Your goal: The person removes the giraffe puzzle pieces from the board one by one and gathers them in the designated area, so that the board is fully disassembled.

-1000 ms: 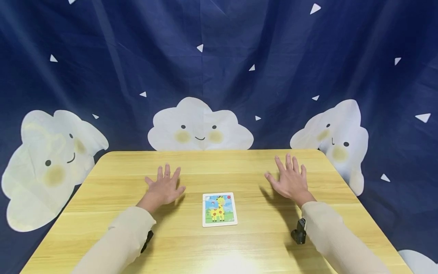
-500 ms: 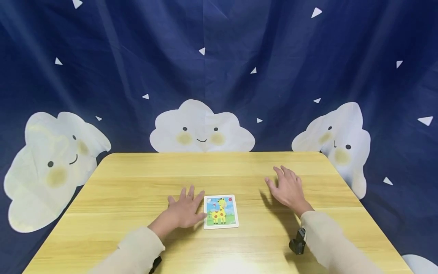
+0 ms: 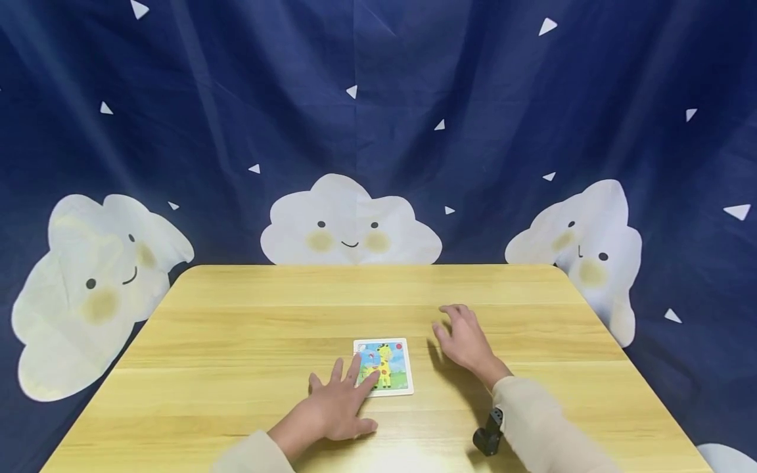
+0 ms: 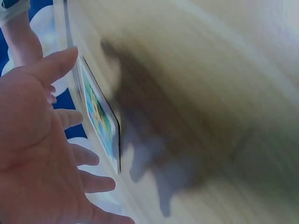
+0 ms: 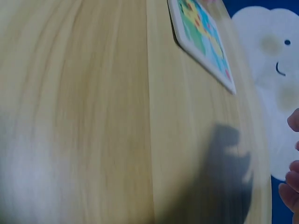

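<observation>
A square picture board [image 3: 399,369] with a white rim lies flat on the table, showing a yellow giraffe on a blue and green ground. In the head view my left hand [image 3: 340,406] overlaps its left side and lower left corner, fingers spread and straight. The left wrist view has this palm at the left, above the table, with the board [image 4: 99,119] beyond the fingers. To the board's right, my right hand [image 3: 467,340] hovers over the wood, its fingers slightly bent and holding nothing. Only a few fingertips [image 5: 290,181] of it show in the right wrist view.
The light wooden table [image 3: 248,322] has rounded far corners. Behind it hangs a dark blue curtain [image 3: 402,59] printed with white clouds and triangles. A black wrist device [image 3: 488,433] sits below the right sleeve.
My left hand has moved right and nearer to me, from beside the board to over its left part. The right hand has come inward and nearer, its fingers less spread.
</observation>
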Demonstrator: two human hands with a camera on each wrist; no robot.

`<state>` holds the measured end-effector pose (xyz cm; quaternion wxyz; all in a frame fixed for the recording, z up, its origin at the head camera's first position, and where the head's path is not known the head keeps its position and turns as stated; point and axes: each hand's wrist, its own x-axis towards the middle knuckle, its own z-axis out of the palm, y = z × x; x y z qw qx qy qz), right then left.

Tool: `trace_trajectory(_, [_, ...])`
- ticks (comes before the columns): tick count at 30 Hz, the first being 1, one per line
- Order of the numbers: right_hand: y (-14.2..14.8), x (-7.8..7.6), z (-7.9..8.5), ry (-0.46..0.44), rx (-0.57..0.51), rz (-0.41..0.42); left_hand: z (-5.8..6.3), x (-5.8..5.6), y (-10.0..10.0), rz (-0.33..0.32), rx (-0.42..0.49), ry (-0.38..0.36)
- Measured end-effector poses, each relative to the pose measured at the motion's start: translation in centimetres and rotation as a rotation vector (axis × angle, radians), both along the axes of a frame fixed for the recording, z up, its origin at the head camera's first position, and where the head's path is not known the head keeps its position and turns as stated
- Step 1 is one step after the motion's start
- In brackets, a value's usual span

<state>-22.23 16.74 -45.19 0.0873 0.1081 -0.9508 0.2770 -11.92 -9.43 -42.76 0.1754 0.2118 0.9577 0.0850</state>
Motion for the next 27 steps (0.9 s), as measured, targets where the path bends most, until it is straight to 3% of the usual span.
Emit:
trace_trajectory(12, [-3.9,0.9,-0.6,-0.079,-0.056,0.119,-0.8,0.9,1.0,-0.021,-0.041,-0.008])
trace_trajectory(21, [-6.4,0.9,-0.6,-0.115,0.000,0.308,-1.5,0.8,1.1,-0.039,-0.045,0.008])
trace_trajectory(27, [-7.7,0.8,-0.8,-0.170,0.034,0.346,-2.0,0.8,1.0,-0.036,-0.008,0.003])
